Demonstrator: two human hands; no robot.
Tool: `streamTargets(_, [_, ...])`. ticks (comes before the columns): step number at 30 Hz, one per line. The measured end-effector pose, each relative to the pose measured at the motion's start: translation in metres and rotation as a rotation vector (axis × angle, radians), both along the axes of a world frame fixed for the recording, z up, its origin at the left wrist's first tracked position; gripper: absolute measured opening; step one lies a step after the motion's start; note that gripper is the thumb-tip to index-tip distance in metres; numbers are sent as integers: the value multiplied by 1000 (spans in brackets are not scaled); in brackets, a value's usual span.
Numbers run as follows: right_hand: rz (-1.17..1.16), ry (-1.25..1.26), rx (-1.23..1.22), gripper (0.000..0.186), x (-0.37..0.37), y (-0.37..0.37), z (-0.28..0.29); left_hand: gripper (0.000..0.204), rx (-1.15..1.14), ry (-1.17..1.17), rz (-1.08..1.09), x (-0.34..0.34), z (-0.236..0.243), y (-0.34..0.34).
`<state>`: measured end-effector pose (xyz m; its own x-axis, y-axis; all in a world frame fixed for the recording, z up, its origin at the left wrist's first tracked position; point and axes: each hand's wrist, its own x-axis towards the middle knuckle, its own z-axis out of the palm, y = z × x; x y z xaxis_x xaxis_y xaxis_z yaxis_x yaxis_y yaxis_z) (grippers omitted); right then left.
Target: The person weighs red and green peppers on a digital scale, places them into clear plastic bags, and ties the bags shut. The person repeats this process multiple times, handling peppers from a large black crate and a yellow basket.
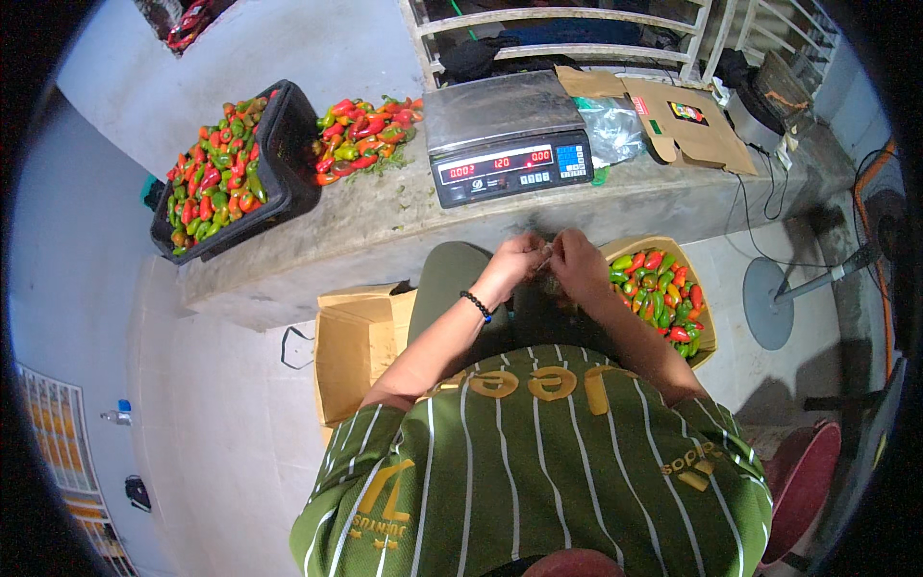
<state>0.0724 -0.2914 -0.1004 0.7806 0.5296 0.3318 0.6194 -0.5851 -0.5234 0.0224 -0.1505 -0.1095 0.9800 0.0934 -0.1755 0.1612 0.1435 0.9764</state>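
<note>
Both hands are close together above my lap, fingertips pinched. My left hand (517, 266), with a dark bead bracelet on its wrist, grips one side of what looks like a thin clear plastic bag (547, 252). My right hand (581, 267) pinches the other side, almost touching the left. The rest of the plastic is hard to make out against my dark trousers. Just right of my right hand stands a cardboard box of red, green and orange peppers (663, 293). An open cardboard box (361, 351) is by my left leg.
A digital scale (510, 135) stands on the concrete ledge (385, 216) ahead. Left of it lie a heap of peppers (365, 135) and a tilted black crate (279, 183) full of peppers. Clear bags (612, 128) and flattened cardboard (687, 125) lie right. A round-based stand (769, 303) is farther right.
</note>
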Motion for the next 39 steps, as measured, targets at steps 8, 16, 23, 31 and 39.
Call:
streamTargets(8, [101,-97,11,12,-8,-2,10,12,-265,-14,-18,-7,-12,-4])
streamTargets(16, [77,6,39,14,-1,-8,-2,12,-342,-124,103,-9,-24,-22])
streamTargets(23, [46,-77,110,11,-7,-4,-3,9,-557,-22,82,-13,-14,-23])
streamTargets(31, [126,-171,181,9,-17,-1,12,18,-672,138,13,-21,20,-18])
streamTargets(39, [94,-84,64,11,-14,0,8,21,-650,80,123,-16,-3,-23])
